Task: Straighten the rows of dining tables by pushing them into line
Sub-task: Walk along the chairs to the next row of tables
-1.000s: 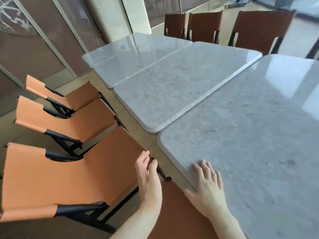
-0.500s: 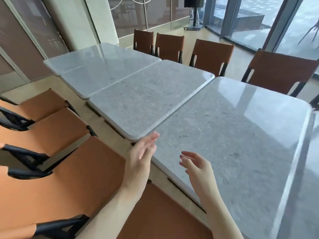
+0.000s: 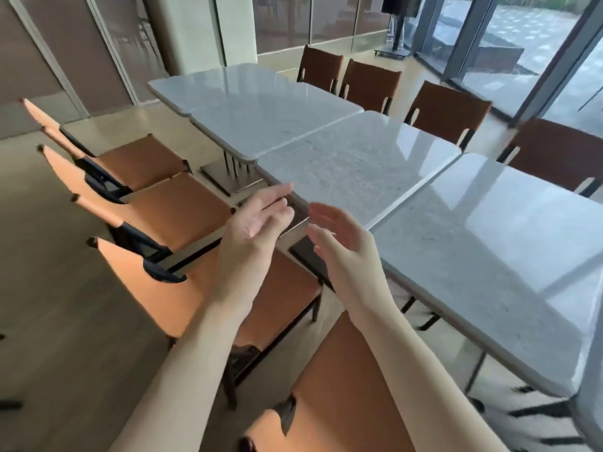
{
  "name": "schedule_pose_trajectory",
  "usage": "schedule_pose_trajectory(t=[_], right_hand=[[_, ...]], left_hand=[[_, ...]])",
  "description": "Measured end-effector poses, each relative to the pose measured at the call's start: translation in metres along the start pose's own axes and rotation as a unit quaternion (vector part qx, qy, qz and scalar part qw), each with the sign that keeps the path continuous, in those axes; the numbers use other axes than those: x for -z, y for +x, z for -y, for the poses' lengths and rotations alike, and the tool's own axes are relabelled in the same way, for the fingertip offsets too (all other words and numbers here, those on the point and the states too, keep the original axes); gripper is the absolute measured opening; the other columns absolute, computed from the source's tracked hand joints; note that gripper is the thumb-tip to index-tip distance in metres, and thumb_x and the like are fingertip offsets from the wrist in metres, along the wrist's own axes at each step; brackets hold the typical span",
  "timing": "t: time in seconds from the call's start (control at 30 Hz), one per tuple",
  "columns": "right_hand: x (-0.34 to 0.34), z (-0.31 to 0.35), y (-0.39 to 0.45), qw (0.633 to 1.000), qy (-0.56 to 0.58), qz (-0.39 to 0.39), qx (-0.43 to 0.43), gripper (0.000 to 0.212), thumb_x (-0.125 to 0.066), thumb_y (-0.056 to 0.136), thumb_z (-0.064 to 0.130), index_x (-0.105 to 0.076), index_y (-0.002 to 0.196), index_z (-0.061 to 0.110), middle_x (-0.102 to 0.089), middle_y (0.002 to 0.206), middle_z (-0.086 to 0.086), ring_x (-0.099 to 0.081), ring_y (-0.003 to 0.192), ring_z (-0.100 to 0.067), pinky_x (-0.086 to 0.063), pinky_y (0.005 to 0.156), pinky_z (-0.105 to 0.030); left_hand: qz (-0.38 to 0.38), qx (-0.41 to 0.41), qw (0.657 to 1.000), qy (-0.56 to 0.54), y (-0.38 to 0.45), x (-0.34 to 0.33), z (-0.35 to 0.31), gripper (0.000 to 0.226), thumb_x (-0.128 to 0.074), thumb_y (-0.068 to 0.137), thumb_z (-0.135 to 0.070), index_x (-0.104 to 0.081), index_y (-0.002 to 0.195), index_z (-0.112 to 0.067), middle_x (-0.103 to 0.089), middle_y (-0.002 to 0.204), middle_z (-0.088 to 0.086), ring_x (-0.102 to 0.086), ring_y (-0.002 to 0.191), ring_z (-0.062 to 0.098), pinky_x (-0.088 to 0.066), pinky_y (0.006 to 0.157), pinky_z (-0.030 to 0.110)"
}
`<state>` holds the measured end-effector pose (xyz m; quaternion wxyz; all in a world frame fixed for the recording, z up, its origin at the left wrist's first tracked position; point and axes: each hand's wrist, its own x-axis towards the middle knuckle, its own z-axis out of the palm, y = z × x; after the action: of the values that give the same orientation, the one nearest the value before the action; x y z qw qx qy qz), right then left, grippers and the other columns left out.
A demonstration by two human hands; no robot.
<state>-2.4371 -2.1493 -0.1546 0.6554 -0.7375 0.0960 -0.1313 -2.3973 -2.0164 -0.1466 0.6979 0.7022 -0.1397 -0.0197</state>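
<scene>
Grey marble benches stood end to end between orange chairs; left hand and right hand hovered open-fingered, holding nothing, by the middle bench's near corner.

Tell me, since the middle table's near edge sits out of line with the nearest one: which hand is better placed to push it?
Probably the left hand: its open fingers reach right up to the middle table at its near edge. The right hand hovers open by the corner where the nearest table begins.
</scene>
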Motion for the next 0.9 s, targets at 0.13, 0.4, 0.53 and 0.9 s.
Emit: schedule_pose_trajectory(t=[0.13,0.4,0.53,0.9], right_hand=[[-0.125,0.039,-0.029,0.998,0.006,0.049,0.025,0.032,-0.061,0.098,0.022,-0.065,0.129,0.03,-0.067,0.127,0.017,-0.063,0.11,0.009,-0.051,0.106,-0.037],[-0.307,0.09,-0.069,0.984,0.021,0.167,0.048,0.029,-0.06,0.099,0.021,-0.067,0.127,0.026,-0.07,0.111,0.021,-0.065,0.102,0.009,-0.055,0.087,-0.02],[-0.363,0.107,-0.07,0.98,0.002,0.186,0.071,0.029,-0.061,0.098,0.025,-0.068,0.125,0.028,-0.072,0.117,0.016,-0.065,0.11,0.001,-0.053,0.103,-0.038],[-0.512,0.111,-0.002,0.963,-0.044,0.257,0.071,0.03,-0.061,0.1,0.025,-0.067,0.128,0.032,-0.067,0.127,0.016,-0.062,0.117,0.002,-0.049,0.109,-0.039]], left_hand=[[-0.006,0.005,1.0,0.02,-0.042,0.136,-0.017,0.037,-0.058,0.089,-0.041,-0.064,0.126,-0.044,-0.063,0.129,-0.027,-0.052,0.127,-0.009,-0.039,0.115,0.034],[-0.09,0.026,0.995,0.037,-0.105,0.331,-0.04,0.055,-0.065,0.075,-0.054,-0.063,0.129,-0.043,-0.06,0.135,-0.026,-0.053,0.127,-0.008,-0.039,0.116,0.041],[-0.142,0.005,0.989,0.032,-0.105,0.39,-0.046,0.049,-0.061,0.084,-0.047,-0.061,0.132,-0.04,-0.06,0.136,-0.025,-0.054,0.127,-0.007,-0.041,0.115,0.039],[-0.19,0.003,0.981,0.044,-0.051,0.546,-0.024,0.044,-0.061,0.084,-0.044,-0.064,0.127,-0.04,-0.064,0.128,-0.028,-0.056,0.123,-0.009,-0.045,0.111,0.033]])
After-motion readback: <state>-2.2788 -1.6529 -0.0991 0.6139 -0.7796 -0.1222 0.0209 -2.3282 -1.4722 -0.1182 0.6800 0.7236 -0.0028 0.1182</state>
